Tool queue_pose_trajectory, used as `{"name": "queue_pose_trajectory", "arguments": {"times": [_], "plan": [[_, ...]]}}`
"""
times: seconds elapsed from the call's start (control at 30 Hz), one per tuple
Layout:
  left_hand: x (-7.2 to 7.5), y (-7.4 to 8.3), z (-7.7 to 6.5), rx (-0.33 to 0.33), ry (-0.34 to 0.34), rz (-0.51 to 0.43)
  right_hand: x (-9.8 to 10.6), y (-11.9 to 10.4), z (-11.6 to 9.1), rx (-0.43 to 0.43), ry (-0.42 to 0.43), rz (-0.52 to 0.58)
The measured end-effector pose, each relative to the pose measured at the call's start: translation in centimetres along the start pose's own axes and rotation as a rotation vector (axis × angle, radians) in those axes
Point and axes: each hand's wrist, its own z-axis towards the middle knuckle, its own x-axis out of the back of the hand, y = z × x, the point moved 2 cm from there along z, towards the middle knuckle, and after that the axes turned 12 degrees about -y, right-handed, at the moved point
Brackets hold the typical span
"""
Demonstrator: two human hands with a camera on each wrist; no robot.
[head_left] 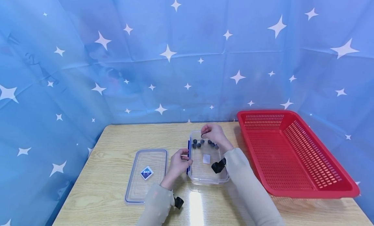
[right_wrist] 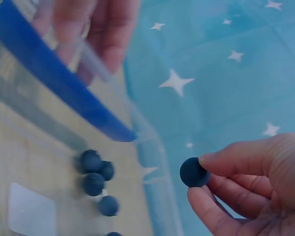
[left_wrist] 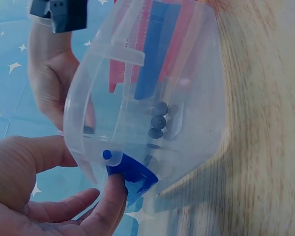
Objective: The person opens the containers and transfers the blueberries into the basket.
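Note:
A clear plastic food container (head_left: 208, 180) with blue side latches stands without its lid on the table. Several blueberries (head_left: 198, 145) lie toward its far end, and a white square (head_left: 206, 158) shows at its bottom. My left hand (head_left: 179, 161) holds the container's left wall, thumb at the rim and a fingertip against a blue latch (left_wrist: 137, 174). Over the far end, my right hand (head_left: 214, 133) pinches one blueberry (right_wrist: 194, 172) between thumb and fingertips. That berry is level with the rim in the right wrist view.
The clear lid (head_left: 137, 187), with a blue-edged seal and a BXH label, lies flat left of the container. A large red slatted basket (head_left: 304, 193) stands on the right side of the wooden table (head_left: 96, 187). A blue star-patterned curtain (head_left: 187, 70) hangs behind.

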Motion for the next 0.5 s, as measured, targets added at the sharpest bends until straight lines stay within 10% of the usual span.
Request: {"name": "queue_pose_trajectory", "arguments": {"times": [0.5], "plan": [[0.0,-0.2,0.0,0.011,0.000,0.013,4.7,-2.0,-2.3,0.119,0.042,0.065]]}}
